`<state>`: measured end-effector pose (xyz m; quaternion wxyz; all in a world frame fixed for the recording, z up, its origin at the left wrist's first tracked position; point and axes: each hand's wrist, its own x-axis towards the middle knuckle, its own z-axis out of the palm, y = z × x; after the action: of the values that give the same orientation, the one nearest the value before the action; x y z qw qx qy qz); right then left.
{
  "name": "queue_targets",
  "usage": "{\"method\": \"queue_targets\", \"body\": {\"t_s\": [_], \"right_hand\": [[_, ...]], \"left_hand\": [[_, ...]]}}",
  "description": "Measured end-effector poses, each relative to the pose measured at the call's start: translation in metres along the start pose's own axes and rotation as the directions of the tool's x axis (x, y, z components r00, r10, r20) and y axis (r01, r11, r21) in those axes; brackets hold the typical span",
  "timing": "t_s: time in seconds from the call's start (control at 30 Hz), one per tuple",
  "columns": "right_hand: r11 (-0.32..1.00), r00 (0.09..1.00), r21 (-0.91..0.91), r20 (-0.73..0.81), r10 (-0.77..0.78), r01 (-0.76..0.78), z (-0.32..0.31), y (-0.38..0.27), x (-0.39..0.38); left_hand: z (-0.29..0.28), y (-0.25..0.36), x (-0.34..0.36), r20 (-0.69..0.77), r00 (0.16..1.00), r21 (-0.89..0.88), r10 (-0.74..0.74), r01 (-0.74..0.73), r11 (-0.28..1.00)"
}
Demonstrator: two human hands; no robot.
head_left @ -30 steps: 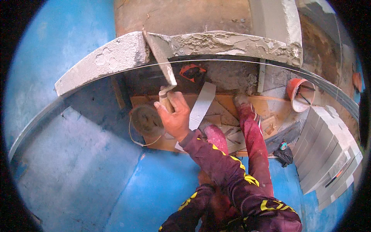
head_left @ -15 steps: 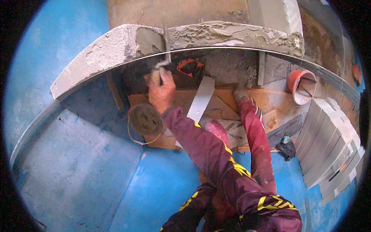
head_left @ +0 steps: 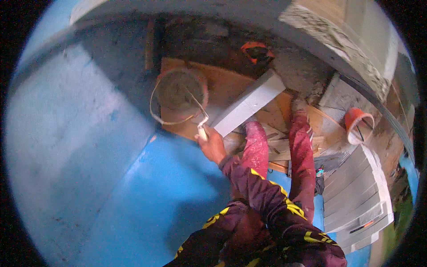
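Note:
My right hand [head_left: 212,144] is closed around the pale handle of a trowel [head_left: 202,132]. The trowel's bent neck and thin blade reach over a round bucket [head_left: 206,91] of grey mortar [head_left: 178,89]. How deep the blade sits in the mortar cannot be made out. A wire bail hangs down the bucket's near side. To the right of my hand, a long light-grey block [head_left: 253,104] lies slantwise near my legs. My left sleeve [head_left: 215,220] shows at the bottom, but the left hand is hidden behind my right arm.
A curved wall course topped with rough mortar [head_left: 329,35] runs across the far side. An orange bucket [head_left: 353,118] leans at the right, above a stack of grey blocks [head_left: 351,191]. A brown board [head_left: 222,73] lies under the mortar bucket. An orange-and-black tool [head_left: 258,50] lies beyond it.
My right hand has come down from the wall top with the trowel, to the near side of the mortar bucket. The view has tilted downward and turned.

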<state>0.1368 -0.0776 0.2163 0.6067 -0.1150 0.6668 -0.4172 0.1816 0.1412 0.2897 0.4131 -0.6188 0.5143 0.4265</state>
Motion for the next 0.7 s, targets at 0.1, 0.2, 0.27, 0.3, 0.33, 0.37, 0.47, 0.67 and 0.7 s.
{"method": "queue_targets", "body": {"t_s": [0.1, 0.2, 0.27, 0.3, 0.33, 0.37, 0.47, 0.67, 0.7], "right_hand": [[0.957, 0.945, -0.242, 0.241, 0.221, -0.162, 0.051, 0.02, 0.015], [0.971, 0.914, -0.184, 0.349, 0.207, -0.15, 0.078, 0.03, 0.035], [0.904, 0.931, -0.427, 0.336, 0.143, 0.016, 0.073, 0.032, 0.041], [0.863, 0.908, -0.502, 0.385, 0.162, 0.059, 0.063, 0.033, 0.042], [0.848, 0.886, -0.508, 0.449, 0.111, 0.151, 0.047, 0.034, 0.042], [0.837, 0.813, -0.492, 0.574, 0.104, 0.24, 0.028, 0.036, 0.043], [0.302, 0.863, -0.818, 0.503, -0.037, 0.49, -0.044, 0.045, 0.053], [-0.432, 0.633, -0.619, 0.762, -0.133, 0.655, -0.161, 0.082, 0.118], [-0.536, 0.617, -0.574, 0.778, -0.12, 0.619, -0.171, 0.09, 0.131]], "left_hand": [[0.013, -0.005, 0.006, -0.01, 1.0, -0.087, 0.019, -0.02, 0.996], [0.022, -0.013, 0.019, -0.038, 0.998, -0.163, 0.052, -0.057, 0.985], [0.022, -0.018, 0.03, -0.105, 0.993, -0.199, 0.061, -0.081, 0.977], [0.017, -0.02, 0.037, -0.158, 0.985, -0.218, 0.062, -0.096, 0.971], [0.012, -0.021, 0.046, -0.235, 0.97, -0.225, 0.064, -0.119, 0.967], [0.002, -0.025, 0.06, -0.366, 0.927, -0.202, 0.08, -0.163, 0.966], [-0.035, -0.031, 0.111, -0.672, 0.725, -0.028, 0.149, -0.226, 0.974], [-0.088, -0.048, 0.231, -0.504, 0.821, 0.453, 0.267, -0.012, 0.891], [-0.09, -0.049, 0.25, -0.479, 0.832, 0.419, 0.279, -0.063, 0.906]]}}
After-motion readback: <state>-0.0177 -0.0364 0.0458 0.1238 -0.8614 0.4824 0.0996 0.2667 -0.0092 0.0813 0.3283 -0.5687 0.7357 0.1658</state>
